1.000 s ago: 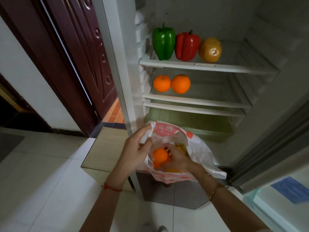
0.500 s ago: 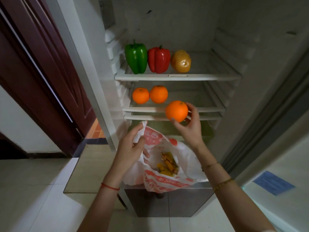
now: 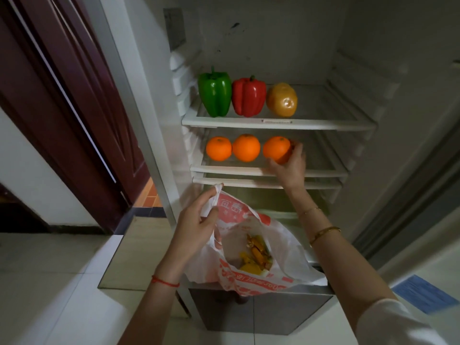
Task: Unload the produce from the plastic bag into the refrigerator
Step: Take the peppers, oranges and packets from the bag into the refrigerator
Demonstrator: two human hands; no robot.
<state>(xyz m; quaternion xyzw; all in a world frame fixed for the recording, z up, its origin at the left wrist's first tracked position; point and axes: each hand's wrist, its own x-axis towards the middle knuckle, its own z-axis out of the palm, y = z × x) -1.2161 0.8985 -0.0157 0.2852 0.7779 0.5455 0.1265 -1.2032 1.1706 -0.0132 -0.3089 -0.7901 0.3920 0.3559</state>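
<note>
Your right hand (image 3: 290, 163) now cups the third orange (image 3: 276, 149) on the middle shelf (image 3: 321, 170), at three o'clock of its two neighbours; half a second ago it was mid-air. Release looks imminent. Your left hand (image 3: 196, 225) pinches the plastic bag (image 3: 286, 247), with yellowish produce, perhaps, inside.

The white-framed glass upper shelf (image 3: 323, 124) carries a green bell pepper (image 3: 215, 95), a red bell pepper (image 3: 249, 97) and a yellow-brown pepper (image 3: 282, 100) on its left half; its right half is open. On the white-framed middle shelf (image 3: 224, 169), three oranges (image 3: 245, 148) fill the left and centre, the rightmost held by the right hand (image 3: 290, 165); the right side is open. Clearance under the upper shelf is low. The white-and-red plastic bag (image 3: 251, 247) stands open before the lower compartment.
</note>
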